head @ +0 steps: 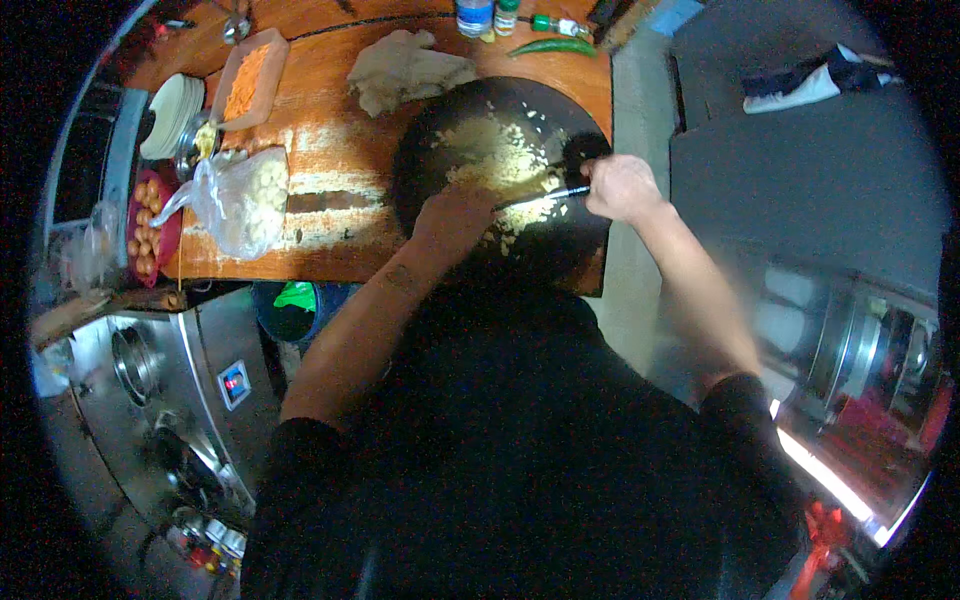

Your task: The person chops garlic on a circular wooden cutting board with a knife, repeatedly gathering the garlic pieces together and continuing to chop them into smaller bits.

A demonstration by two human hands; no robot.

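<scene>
A round dark chopping board (427,135) lies before me, strewn with finely chopped pale pieces (506,161) that look like garlic. My right hand (622,184) is closed around the handle of a kitchen knife (551,196) at the board's right side. The blade runs leftward across the chopped pieces. At the blade's left end is my left hand (457,221), low over the board; its fingers are mostly hidden, so its grip on the blade cannot be told.
Left on the wooden table (337,165) are a plastic bag of pale cloves (255,202), a tub of orange shreds (250,79), stacked plates (174,116) and a red basket of eggs (146,232). A crumpled cloth (405,71), green chilli (553,47) and bottles (475,16) lie beyond the board.
</scene>
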